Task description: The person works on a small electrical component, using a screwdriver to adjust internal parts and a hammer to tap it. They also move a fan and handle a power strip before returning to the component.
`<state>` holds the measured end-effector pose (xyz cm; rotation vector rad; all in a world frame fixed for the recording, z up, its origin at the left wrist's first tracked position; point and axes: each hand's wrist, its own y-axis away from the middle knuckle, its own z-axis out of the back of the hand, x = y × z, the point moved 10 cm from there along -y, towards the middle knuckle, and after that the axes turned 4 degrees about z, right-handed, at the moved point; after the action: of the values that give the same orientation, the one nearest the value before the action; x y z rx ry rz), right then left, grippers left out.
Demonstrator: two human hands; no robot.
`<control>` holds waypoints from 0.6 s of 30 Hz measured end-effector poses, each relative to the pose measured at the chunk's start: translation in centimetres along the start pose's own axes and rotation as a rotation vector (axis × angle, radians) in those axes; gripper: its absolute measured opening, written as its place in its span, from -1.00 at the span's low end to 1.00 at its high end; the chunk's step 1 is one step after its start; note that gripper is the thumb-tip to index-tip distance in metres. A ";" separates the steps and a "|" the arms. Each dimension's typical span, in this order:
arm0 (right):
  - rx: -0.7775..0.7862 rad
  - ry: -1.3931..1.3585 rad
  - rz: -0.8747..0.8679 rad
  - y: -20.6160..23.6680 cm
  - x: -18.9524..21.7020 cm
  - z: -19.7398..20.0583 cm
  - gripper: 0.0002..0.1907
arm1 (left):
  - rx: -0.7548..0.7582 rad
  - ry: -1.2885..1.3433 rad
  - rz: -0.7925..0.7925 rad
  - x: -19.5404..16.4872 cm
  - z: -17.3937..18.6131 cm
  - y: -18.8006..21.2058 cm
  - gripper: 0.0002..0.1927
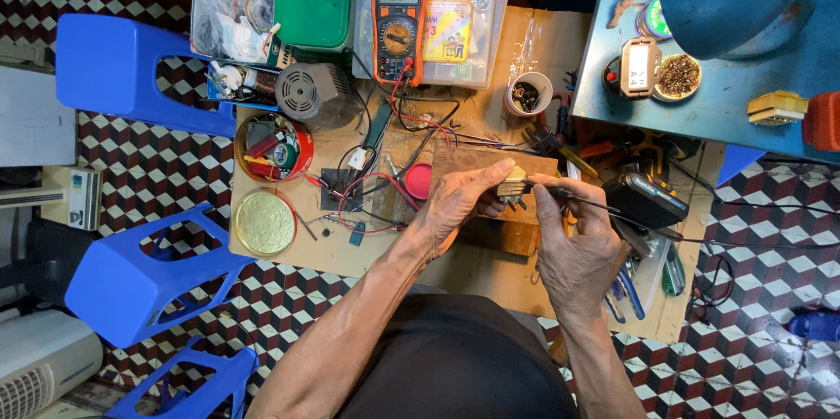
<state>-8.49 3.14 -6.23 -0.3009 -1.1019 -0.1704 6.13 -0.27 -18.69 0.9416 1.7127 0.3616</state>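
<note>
- The left hand [455, 205] is pinching a small yellowish component [514, 185] above the wooden block [490, 161], fingers clamped on its body; it is looking light, rigid, with fragile pins.
- The right hand [573, 248] is closing its fingers around a thin dark tool [604, 205], touching the component.

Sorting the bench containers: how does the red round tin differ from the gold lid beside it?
The red tin stands open, crammed with small parts; the gold lid lies flat and bare. The tin has tall red walls; the lid is shallow and gold. Both are round, on the wooden table, left of the hands.
</note>
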 end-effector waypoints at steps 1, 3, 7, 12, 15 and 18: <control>0.001 0.026 -0.032 0.1 -0.3 0.0 -0.83 | 0.006 0.001 -0.005 -0.2 -0.1 0.0 -0.45; 0.001 0.031 -0.044 0.1 -0.4 -0.2 -0.83 | 0.017 0.004 -0.014 -0.5 -0.2 0.2 -0.45; 0.006 -0.022 0.010 -0.2 0.0 -0.4 -0.83 | 0.009 -0.040 -0.031 -1.1 -0.4 0.7 -0.46; -0.001 0.009 0.008 0.1 -0.2 -0.5 -0.85 | -0.012 -0.071 -0.054 -1.6 -0.3 0.8 -0.46; 0.009 0.003 -0.011 0.2 -0.6 -0.7 -0.85 | -0.024 -0.076 -0.070 -1.8 -0.3 0.9 -0.44; 0.016 0.006 0.029 0.0 -0.3 -0.8 -0.85 | -0.077 -0.079 -0.029 -1.5 0.1 1.0 -0.42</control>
<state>-7.93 2.92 -6.88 -0.3017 -1.0919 -0.1360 6.79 -0.82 -17.07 0.8635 1.6274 0.3648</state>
